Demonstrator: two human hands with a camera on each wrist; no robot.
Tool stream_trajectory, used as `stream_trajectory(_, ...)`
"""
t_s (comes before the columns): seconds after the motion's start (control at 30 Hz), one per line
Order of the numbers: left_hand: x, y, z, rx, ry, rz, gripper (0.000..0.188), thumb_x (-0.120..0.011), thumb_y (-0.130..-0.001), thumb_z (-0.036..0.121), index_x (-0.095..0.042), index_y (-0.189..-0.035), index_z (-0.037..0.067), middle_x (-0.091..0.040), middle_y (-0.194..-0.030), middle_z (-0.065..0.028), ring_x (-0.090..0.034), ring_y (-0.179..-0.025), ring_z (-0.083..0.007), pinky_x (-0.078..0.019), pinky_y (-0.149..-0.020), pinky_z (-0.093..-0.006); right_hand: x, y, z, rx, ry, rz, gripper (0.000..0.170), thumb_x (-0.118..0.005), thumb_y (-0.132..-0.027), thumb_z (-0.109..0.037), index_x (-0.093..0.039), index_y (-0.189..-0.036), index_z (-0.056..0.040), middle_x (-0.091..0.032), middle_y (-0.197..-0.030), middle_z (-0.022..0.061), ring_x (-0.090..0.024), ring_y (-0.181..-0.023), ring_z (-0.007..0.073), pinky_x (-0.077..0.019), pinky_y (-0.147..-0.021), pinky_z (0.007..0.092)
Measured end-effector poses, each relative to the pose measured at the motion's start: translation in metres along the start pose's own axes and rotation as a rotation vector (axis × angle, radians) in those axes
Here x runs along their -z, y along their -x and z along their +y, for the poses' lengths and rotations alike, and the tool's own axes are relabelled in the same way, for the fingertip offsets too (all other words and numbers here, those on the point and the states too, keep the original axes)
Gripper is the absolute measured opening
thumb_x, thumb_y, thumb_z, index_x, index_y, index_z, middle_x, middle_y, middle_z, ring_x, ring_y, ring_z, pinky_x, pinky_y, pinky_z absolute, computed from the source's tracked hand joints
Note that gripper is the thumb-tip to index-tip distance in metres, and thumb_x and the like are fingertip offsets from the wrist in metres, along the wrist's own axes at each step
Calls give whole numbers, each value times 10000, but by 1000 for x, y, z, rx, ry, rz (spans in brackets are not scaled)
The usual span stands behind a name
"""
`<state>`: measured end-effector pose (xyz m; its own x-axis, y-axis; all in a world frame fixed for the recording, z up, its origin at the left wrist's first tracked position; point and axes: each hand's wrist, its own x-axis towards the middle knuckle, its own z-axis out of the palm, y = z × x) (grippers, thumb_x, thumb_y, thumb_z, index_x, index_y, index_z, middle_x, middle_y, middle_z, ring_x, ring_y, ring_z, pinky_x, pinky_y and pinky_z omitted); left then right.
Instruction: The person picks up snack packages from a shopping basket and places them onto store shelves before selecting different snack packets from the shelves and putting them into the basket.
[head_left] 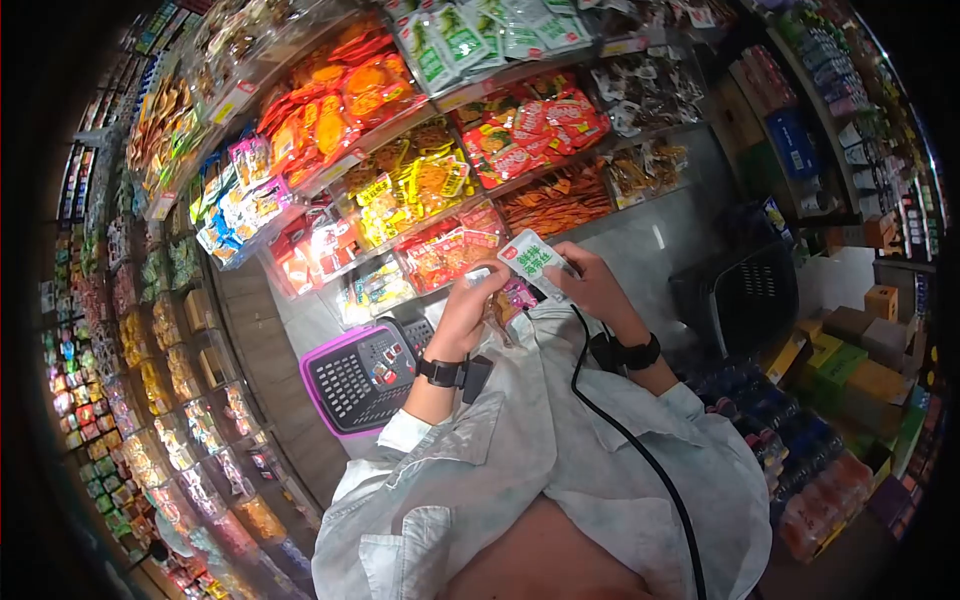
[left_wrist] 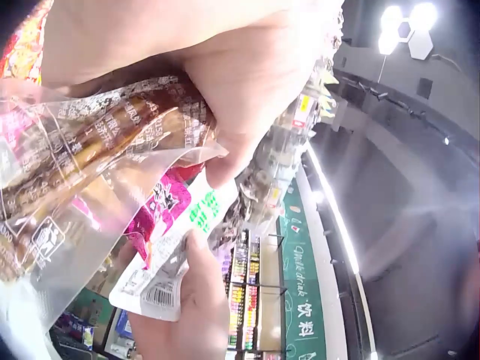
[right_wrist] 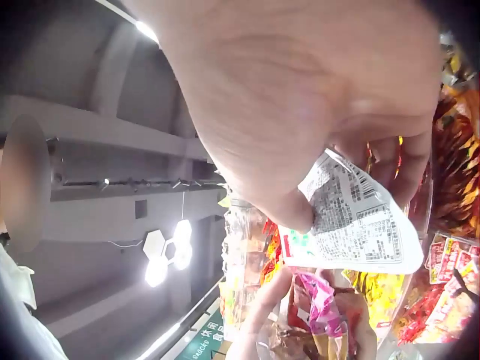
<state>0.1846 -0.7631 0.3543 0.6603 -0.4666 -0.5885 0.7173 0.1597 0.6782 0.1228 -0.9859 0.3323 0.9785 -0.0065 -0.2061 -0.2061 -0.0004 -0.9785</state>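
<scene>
A white packet with green print [head_left: 532,257] is pinched between the thumb and fingers of the right hand [head_left: 595,285]. Its printed back [right_wrist: 364,225] faces the right wrist view. The left hand [head_left: 466,312] grips a clear bag of brown snacks [left_wrist: 97,142] and a pink packet [head_left: 517,297] below the white one. In the left wrist view the pink packet [left_wrist: 159,214] lies against the white packet [left_wrist: 176,259], close to the left thumb. Both hands are side by side in front of the shirt.
A purple-rimmed basket [head_left: 306,385] with several small packets stands on the floor at the left. Bins of red, yellow and green snack packets [head_left: 410,185] fill the shelf ahead. A black basket [head_left: 752,300] and stacked boxes [head_left: 850,365] are at the right. A black cable [head_left: 640,435] hangs over the shirt.
</scene>
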Motion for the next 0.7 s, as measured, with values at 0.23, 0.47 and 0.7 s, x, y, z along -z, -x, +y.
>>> stream_trajectory(0.23,-75,-10,-26,9,-70,-59,376,-698,-954,60,-556,-1301,45,-666,-1146,-65,-675,-1026,-154,-566,-912,-321,21,26,28,24,-110,181,285,-672,-980,-192,-525,-1139,-7,-651,-961,84,-606,-890,132,-498,-792,318)
stream_trajectory(0.47,-96,-7,-26,-31,-148,-17,425,-712,-943,51,-528,-1324,27,-665,-1147,-67,-664,-1026,-139,-555,-906,-305,27,35,14,-36,-68,305,271,-655,-999,-231,-474,-1049,-36,-527,-945,44,-515,-836,126,-470,-751,303)
stream_trajectory(0.7,-69,-8,-28,-49,-154,-18,436,-761,-912,98,-560,-1290,16,-674,-1100,-53,-663,-983,-127,-553,-849,-288,19,20,23,62,-154,184,247,-656,-1009,-236,-517,-1065,-40,-525,-924,10,-477,-787,74,-434,-693,283)
